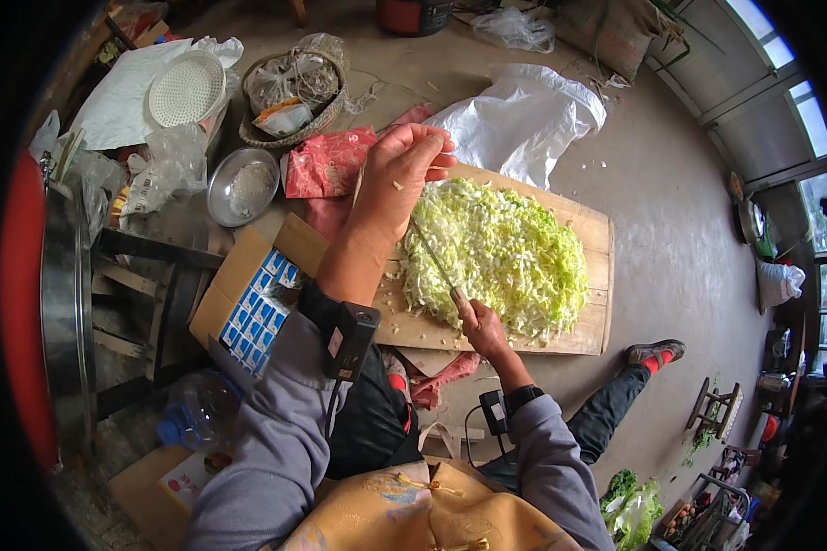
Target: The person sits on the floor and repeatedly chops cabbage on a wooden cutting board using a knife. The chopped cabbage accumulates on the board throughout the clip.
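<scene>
My right hand (486, 332) grips the handle of a kitchen knife (433, 256). The narrow edge of its blade slants to the far left, across a heap of finely chopped cabbage (503, 255). This pale green and white heap covers most of a wooden cutting board (596, 275). Raised near the board's far left edge is my left hand (413, 153), its fingers loosely curled and a little apart, with nothing seen in them. A small cabbage scrap clings near its wrist.
Left of the board stand an open cardboard box (217, 303) of small blue-and-white packs, a metal bowl (243, 187) with pale powder and a wicker basket (293, 134). A white woven sack (517, 124) lies beyond the board. Leafy cabbage (634, 510) rests at lower right.
</scene>
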A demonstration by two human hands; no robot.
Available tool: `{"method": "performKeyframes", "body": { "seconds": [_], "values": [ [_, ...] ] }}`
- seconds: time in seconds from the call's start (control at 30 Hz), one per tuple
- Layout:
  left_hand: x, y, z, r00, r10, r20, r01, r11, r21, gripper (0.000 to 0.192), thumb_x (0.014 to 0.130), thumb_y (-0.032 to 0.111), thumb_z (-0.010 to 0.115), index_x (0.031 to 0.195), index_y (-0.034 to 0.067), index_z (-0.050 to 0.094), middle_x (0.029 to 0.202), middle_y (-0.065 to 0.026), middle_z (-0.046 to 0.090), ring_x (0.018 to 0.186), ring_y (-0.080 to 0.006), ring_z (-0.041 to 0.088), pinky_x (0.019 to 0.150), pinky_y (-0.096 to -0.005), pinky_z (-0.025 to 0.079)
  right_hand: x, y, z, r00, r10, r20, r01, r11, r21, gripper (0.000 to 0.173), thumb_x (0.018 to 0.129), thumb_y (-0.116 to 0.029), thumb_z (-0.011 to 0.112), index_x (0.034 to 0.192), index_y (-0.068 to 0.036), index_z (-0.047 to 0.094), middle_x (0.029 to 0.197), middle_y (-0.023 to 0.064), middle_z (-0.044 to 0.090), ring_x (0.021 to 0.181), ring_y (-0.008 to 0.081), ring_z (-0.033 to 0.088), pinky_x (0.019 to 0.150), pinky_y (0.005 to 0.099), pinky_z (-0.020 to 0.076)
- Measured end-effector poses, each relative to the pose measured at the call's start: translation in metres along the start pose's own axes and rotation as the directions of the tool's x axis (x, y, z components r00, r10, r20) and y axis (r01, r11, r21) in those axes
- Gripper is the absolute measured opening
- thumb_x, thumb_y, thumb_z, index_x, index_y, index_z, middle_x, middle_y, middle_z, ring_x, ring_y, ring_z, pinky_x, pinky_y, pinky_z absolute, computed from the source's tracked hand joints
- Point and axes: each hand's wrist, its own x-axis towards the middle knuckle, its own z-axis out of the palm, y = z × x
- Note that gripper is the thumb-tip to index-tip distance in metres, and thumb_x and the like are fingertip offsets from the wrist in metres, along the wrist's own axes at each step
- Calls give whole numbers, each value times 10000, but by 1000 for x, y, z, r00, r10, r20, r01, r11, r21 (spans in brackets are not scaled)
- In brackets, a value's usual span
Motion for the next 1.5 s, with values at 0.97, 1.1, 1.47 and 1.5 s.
{"method": "performKeyframes", "body": {
  "seconds": [0.97, 1.1, 1.47, 1.5],
  "values": [
    [-1, 0, 7, 999, -50, -7, 50, 998, 31, 211, 884, 218, 520, 966, 35, 588, 939, -59, 625, 857, -139, 591, 767, -261, 455, -52, 56, -70, 967, 72, 245, 56, 877, -477, 358, 676, -408, 715, 818, -92, 625, 727, 126, 627, 677, 275, 615, 621, 356, 476],
    [0, -1, 9, 998, -58, 8, 58, 997, 51, 208, 885, 218, 520, 964, 38, 587, 939, -53, 623, 855, -134, 588, 765, -259, 453, -21, 47, -90, 981, -37, 190, 128, 861, -492, 330, 681, -407, 706, 773, -100, 624, 704, 123, 620, 673, 299, 606, 614, 370, 476],
    [2, -3, 10, 999, -45, 26, 44, 998, 40, 208, 888, 219, 519, 967, 38, 587, 933, -52, 625, 846, -130, 591, 754, -252, 456, -17, -12, -117, 984, -160, -77, 132, 948, -291, 343, 732, -343, 697, 783, -27, 575, 625, 120, 551, 558, 220, 513, 548, 348, 430],
    [1, -4, 9, 999, -47, 22, 46, 998, 45, 209, 889, 219, 518, 966, 38, 587, 933, -52, 625, 846, -130, 592, 752, -251, 457, -20, -10, -109, 961, -228, -155, 188, 953, -239, 325, 736, -306, 707, 766, -17, 561, 588, 100, 521, 519, 171, 473, 516, 326, 409]
  ]
}}
